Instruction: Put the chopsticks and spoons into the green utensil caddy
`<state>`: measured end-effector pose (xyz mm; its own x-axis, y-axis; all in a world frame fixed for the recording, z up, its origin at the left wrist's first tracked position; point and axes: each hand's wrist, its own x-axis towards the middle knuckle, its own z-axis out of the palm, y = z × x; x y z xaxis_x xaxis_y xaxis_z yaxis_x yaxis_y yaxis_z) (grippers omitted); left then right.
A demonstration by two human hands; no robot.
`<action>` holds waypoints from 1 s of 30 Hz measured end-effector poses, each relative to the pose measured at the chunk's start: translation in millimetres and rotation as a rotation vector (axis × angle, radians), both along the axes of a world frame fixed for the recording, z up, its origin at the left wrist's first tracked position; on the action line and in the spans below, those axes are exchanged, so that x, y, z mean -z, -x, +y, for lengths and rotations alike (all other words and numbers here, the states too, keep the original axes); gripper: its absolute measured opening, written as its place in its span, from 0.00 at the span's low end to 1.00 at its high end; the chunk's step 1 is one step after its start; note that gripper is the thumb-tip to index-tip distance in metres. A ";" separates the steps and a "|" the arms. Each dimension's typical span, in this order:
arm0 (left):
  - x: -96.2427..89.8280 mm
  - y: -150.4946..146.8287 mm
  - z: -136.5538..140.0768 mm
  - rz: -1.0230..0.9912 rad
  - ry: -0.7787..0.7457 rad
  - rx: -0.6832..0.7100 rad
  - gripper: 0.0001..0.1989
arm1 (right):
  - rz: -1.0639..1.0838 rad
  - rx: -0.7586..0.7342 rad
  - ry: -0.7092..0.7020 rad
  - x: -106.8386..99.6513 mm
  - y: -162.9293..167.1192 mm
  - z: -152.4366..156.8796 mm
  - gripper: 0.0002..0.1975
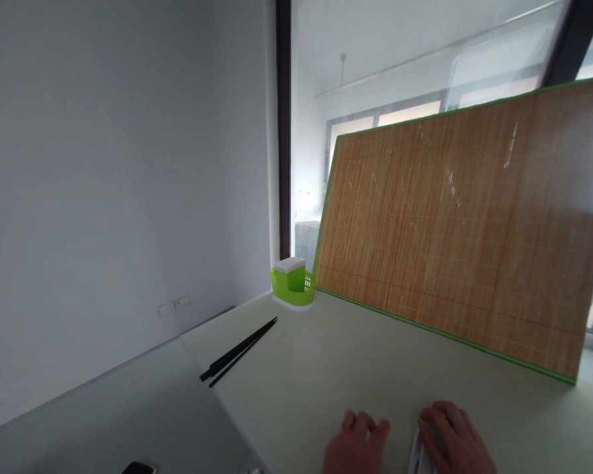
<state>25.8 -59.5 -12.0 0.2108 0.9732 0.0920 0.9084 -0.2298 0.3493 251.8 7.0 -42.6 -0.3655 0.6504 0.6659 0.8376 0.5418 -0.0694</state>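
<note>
My left hand (356, 446) is low in the view over the pale tabletop, its fingers loosely bent and apart, with nothing seen in them. To its right, my right hand (455, 438) is closed over a flat whitish object (417, 455). Most of that object is covered by the hand or cut off by the bottom edge, so its kind cannot be made out. Several black chopsticks (240, 351) lie together on the left of the table. Behind them a green and white plastic utensil caddy (292, 289) stands upright in the far corner.
A large bamboo mat panel with green edging (449, 230) leans against the window at the back of the table (346, 355). A grey wall with sockets (174, 307) is on the left. Part of a dark object (139, 468) shows at the bottom left.
</note>
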 end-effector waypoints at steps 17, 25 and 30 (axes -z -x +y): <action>-30.5 265.6 65.5 0.427 -0.070 -0.674 0.18 | -0.095 -0.124 -0.079 -1.0 0.4 2.8 0.09; -31.5 174.4 47.8 0.315 -0.051 -0.437 0.13 | -0.090 -0.145 -0.071 -6.3 1.7 -2.1 0.09; -21.1 80.2 15.7 0.243 0.006 -0.255 0.14 | -0.107 -0.158 -0.033 -11.1 4.4 -5.6 0.07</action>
<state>-54.4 -43.8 9.1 -0.0237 0.9977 0.0634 0.9931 0.0162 0.1161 247.4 1.4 -31.5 -0.5312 0.5577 0.6378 0.7435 0.6678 0.0355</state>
